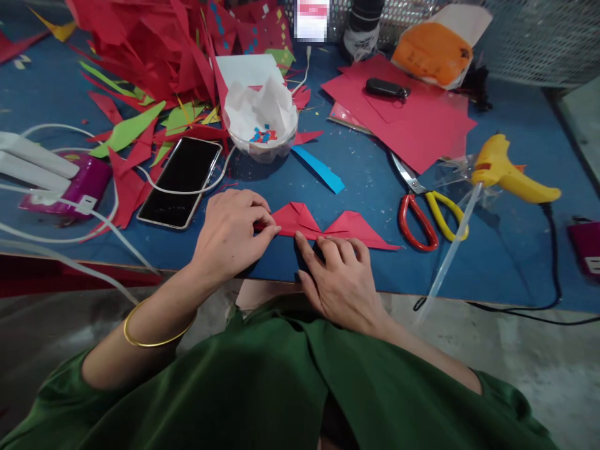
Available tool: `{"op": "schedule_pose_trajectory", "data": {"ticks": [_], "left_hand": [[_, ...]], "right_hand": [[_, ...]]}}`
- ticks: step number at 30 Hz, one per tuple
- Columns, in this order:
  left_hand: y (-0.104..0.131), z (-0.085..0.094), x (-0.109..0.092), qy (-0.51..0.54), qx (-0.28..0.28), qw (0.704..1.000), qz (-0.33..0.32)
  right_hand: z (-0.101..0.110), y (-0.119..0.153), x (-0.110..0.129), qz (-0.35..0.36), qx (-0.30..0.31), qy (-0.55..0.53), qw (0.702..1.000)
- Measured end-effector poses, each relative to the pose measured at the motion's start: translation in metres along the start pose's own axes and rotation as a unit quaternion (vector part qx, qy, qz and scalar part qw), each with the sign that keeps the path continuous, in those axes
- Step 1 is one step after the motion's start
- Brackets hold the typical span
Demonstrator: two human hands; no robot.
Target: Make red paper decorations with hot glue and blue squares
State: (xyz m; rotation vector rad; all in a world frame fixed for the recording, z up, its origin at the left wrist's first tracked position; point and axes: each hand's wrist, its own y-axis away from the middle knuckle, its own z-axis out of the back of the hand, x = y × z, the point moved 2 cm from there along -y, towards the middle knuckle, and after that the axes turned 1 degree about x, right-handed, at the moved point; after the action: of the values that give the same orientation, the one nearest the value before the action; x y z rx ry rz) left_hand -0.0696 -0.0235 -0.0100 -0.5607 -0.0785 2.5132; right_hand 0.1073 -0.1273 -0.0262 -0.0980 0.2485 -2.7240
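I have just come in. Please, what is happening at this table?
A person is handling a folded red paper near the edge of the table. The left hand pinches its left end; the right hand rests its fingers along the near edge. The scissors and glue gun lie unheld to the right.

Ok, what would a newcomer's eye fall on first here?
Probably the red paper heap at the back left of the blue table. Next, the yellow glue gun on the right, near the scissors. By the front edge, the left hand and right hand touch a folded red paper piece.
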Motion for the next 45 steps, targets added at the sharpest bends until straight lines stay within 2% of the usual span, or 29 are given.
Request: {"op": "schedule_pose_trajectory", "data": {"ticks": [9, 14, 18, 23, 25, 27, 29, 31, 33, 37, 45], "left_hand": [[0.011, 0.012, 0.022, -0.028, -0.042, 0.999, 0.015], [0.018, 0.01, 0.026, -0.045, -0.083, 0.995, 0.018], [0.021, 0.009, 0.028, -0.064, -0.086, 0.994, 0.023], [0.028, 0.025, 0.038, -0.143, -0.073, 0.985, 0.058], [0.036, 0.029, 0.032, -0.152, -0.094, 0.981, 0.07], [0.044, 0.026, 0.016, -0.135, -0.175, 0.974, 0.058], [0.05, 0.013, -0.008, -0.094, -0.182, 0.978, -0.043], [0.053, -0.006, -0.029, -0.079, -0.115, 0.977, -0.16], [0.055, -0.021, -0.042, -0.095, -0.093, 0.972, -0.194], [0.056, -0.034, -0.048, -0.114, -0.076, 0.973, -0.188], [0.062, -0.033, -0.042, -0.122, -0.054, 0.982, -0.131]], "right_hand": [[0.0, -0.001, 0.002, -0.008, 0.005, 0.009, 1.0], [-0.001, 0.0, 0.002, -0.012, 0.002, 0.006, 1.0], [-0.002, -0.001, 0.001, -0.012, 0.001, 0.006, 1.0], [-0.003, 0.0, 0.002, -0.012, 0.001, 0.006, 1.0], [-0.003, 0.001, 0.002, -0.012, 0.0, 0.004, 1.0], [-0.003, 0.001, 0.002, -0.012, -0.002, 0.002, 1.0], [-0.003, 0.001, 0.003, -0.011, -0.004, 0.001, 1.0], [-0.004, 0.001, 0.003, -0.01, -0.008, 0.001, 1.0], [-0.005, 0.001, 0.002, -0.009, -0.01, -0.001, 1.0], [-0.006, 0.002, 0.002, 0.002, -0.015, -0.004, 1.0], [-0.006, 0.004, 0.001, -0.015, -0.016, 0.005, 1.0]]}}
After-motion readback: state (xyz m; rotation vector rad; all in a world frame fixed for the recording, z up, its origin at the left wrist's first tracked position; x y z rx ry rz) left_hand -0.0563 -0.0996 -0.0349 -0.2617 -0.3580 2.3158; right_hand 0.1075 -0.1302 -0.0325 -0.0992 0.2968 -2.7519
